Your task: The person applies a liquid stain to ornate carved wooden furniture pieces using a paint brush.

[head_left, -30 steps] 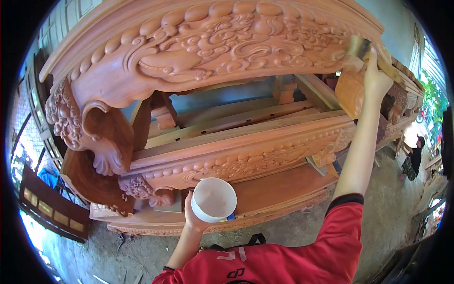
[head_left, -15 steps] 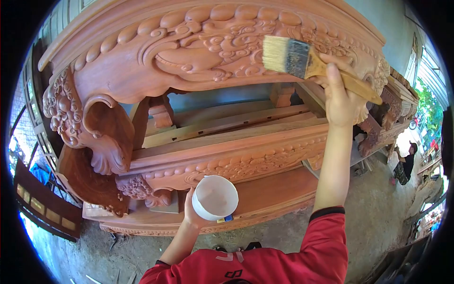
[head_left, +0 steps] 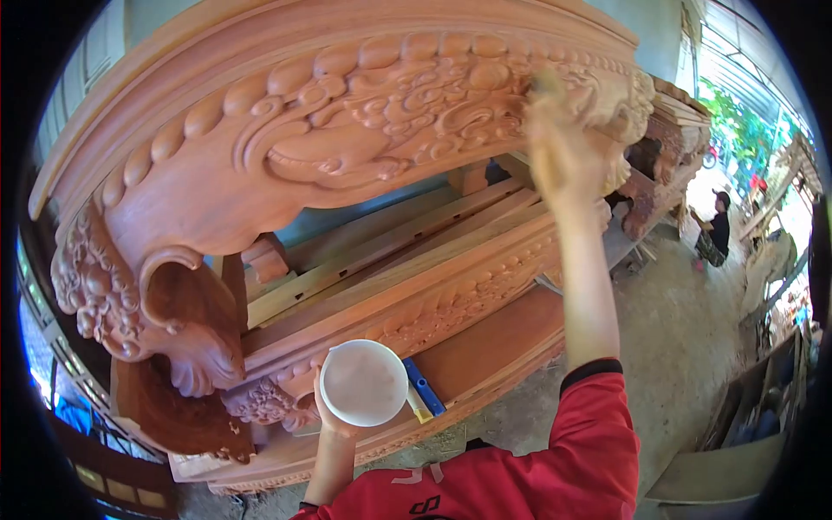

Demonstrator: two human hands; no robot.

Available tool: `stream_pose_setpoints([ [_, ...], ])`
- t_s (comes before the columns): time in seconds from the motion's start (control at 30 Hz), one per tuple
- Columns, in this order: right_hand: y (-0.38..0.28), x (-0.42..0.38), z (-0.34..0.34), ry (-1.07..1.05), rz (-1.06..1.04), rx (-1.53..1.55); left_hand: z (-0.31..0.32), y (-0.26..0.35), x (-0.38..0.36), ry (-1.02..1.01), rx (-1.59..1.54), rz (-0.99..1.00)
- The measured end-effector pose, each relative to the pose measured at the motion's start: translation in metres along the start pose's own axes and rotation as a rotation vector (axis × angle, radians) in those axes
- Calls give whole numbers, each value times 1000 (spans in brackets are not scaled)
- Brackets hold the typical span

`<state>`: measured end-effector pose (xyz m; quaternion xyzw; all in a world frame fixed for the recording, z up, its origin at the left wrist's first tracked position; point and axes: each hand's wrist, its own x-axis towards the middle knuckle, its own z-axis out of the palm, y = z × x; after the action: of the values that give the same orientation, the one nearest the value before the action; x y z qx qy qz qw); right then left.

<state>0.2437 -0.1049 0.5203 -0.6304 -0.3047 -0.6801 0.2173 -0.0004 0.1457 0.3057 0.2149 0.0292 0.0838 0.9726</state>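
Observation:
My left hand (head_left: 336, 423) is wrapped round the side of a white tub (head_left: 364, 383), which holds a pale, cloudy liquid. Smeared by motion, my right hand (head_left: 565, 165) grips a paintbrush (head_left: 544, 100) against the right part of a carved wooden panel (head_left: 347, 121). The brush's bristles are blurred and mostly hidden. Rounded beads and scrolling relief cover this reddish-brown panel, the upper front of a large piece of furniture. Just right of the tub, a blue tool with a yellowish end (head_left: 425, 387) lies on the low wooden ledge (head_left: 494, 347).
Below the panel runs a second carved rail (head_left: 468, 299), with loose planks (head_left: 390, 238) behind it. A curled carved leg (head_left: 186, 303) juts out at left. Farther right, a person (head_left: 714, 230) squats on the concrete floor (head_left: 667, 303). Boards (head_left: 737, 459) are stacked at lower right.
The brush has gone from held away in front of the panel to its carved right part. My view has turned right, and the blue tool beside the tub shows more.

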Motion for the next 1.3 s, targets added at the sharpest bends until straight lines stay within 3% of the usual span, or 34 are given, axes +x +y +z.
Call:
stream_pose_setpoints([
  [0.03, -12, -4, -1, -116, -116, 4, -5, -1, 1, -3, 5, -18],
  [0.07, -14, -10, 4, -18, -188, 163, -13, -1, 4, -13, -6, -36],
  [0.17, -15, -11, -10, 12, -152, 417, -38, -7, 21, -10, -39, -21],
  [0.23, -1, -18, -13, 60, 553, 1066, -44, -17, 30, 19, -59, 20],
  [0.27, 18, -14, -10, 78, 709, 1220, -30, -23, 31, 30, -67, 44],
  [0.33, 51, -13, 4, 234, 929, 1171, -17, -39, 40, 52, -84, 78],
  [0.37, 66, -18, 5, 221, 929, 1181, -14, -47, 45, 46, -52, 119],
  [0.43, 103, -25, 6, 269, 779, 804, -7, -61, 54, 53, 1, 202],
  [0.47, 125, -27, 7, 267, 772, 816, 0, -69, 59, 52, -5, 215],
  [0.53, 170, -32, 8, 367, 542, 483, 14, -86, 64, -18, 0, 276],
  [0.57, 194, -31, 5, 364, 545, 495, 21, -95, 65, -12, 1, 286],
  [0.63, 233, -25, 3, 278, 282, 132, 35, -112, 72, 25, -32, 254],
  [0.73, 239, -23, 13, 221, 184, 105, 24, -140, 87, 71, -33, 277],
  [0.8, 206, -21, 5, 95, 201, 22, 25, -156, 94, 101, -15, 308],
  [0.87, 186, -18, -3, 131, 123, 229, 39, -169, 101, 57, -76, 249],
  [1.0, 166, -10, -21, 50, 134, 591, 62, -186, 115, 45, -67, 283],
  [1.03, 166, -4, -24, 70, 390, 802, 58, -188, 120, 61, -40, 273],
  [1.07, 183, -1, -19, 120, 489, 847, 55, -191, 122, 81, -12, 259],
  [1.13, 209, 0, -12, 110, 1005, 1264, 52, -196, 123, 72, -5, 259],
  [1.27, 249, -22, 8, 288, 1108, 1315, 55, -197, 121, 46, 4, 254],
  [1.3, 259, -24, 3, 312, 994, 1122, 55, -197, 121, 50, 3, 259],
])
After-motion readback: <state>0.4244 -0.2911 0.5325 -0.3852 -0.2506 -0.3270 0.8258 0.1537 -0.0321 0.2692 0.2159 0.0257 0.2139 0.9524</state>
